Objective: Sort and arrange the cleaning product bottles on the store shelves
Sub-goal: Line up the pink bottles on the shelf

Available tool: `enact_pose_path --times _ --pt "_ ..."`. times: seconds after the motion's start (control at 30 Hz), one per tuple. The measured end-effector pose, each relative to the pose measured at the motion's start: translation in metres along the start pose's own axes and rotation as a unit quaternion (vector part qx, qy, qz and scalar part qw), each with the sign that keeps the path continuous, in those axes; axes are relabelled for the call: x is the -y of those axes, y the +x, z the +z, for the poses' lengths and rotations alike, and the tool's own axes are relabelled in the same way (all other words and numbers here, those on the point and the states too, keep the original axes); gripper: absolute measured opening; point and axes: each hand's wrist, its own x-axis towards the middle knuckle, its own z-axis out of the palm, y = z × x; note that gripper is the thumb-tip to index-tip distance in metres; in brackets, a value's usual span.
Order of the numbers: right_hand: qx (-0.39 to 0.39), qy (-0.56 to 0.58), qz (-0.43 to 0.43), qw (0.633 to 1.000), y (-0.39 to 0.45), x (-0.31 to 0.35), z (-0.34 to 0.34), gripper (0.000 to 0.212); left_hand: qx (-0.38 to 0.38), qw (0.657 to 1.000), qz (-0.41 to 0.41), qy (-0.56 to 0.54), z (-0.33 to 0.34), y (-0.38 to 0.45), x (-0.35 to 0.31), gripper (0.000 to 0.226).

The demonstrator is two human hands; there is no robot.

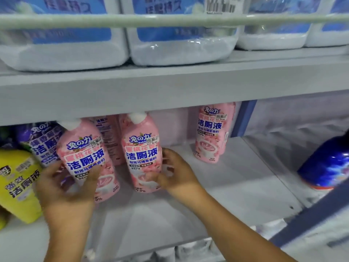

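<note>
Two pink toilet-cleaner bottles with white caps stand at the front of the middle shelf [236, 186]. My left hand [64, 188] grips the left pink bottle [85, 150], which tilts to the left. My right hand [175, 173] holds the lower right side of the second pink bottle [141, 154], which stands nearly upright. Another pink bottle [108, 137] stands behind these two. Farther right and back, a pink bottle [212, 133] stands alone.
A purple bottle [43, 140] and a yellow bottle [17, 184] crowd the left end. A dark blue bottle [328, 163] sits at the right. Large white-and-blue jugs [179, 35] fill the upper shelf behind a rail. White bottle tops show on the shelf below.
</note>
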Motion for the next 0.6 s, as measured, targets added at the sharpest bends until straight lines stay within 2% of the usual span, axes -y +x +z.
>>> enact_pose_path --times 0.03,0.1,0.13,0.2,0.23,0.27,0.33,0.4,0.5,0.6 --pt "-0.042 -0.004 -0.025 0.999 -0.003 -0.001 -0.015 0.036 -0.025 1.0 -0.002 0.004 0.009 -0.016 -0.008 0.093" --pt "-0.167 0.023 -0.095 0.981 -0.012 0.002 -0.055 0.013 -0.015 0.999 0.042 -0.001 0.027 -0.062 -0.03 0.089" --pt "-0.222 0.04 -0.121 0.967 -0.015 0.002 -0.078 0.004 0.011 0.997 0.077 -0.021 0.037 -0.085 -0.043 0.073" --pt "-0.322 0.048 -0.118 0.938 -0.013 0.0 -0.121 0.01 0.09 0.984 0.134 -0.069 0.066 -0.119 -0.061 0.026" --pt "-0.355 0.046 -0.096 0.929 -0.005 -0.006 -0.139 0.011 0.146 0.978 0.12 -0.084 0.087 -0.123 -0.069 0.019" --pt "-0.371 0.045 -0.073 0.925 0.004 -0.012 -0.154 0.01 0.196 0.972 0.096 -0.087 0.111 -0.122 -0.075 0.022" --pt "-0.36 0.041 -0.041 0.931 0.021 -0.023 -0.174 0.01 0.251 0.964 0.047 -0.08 0.163 -0.11 -0.074 0.041" --pt "-0.314 0.035 -0.025 0.949 0.031 -0.029 -0.185 0.021 0.289 0.955 0.02 -0.067 0.207 -0.095 -0.063 0.062" --pt "-0.242 0.026 -0.014 0.97 0.045 -0.037 -0.187 0.041 0.337 0.939 0.014 -0.076 0.247 -0.08 -0.044 0.066" --pt "-0.192 0.032 0.016 0.981 0.055 -0.04 -0.184 0.051 0.321 0.946 0.008 -0.052 0.26 -0.075 -0.038 0.056"
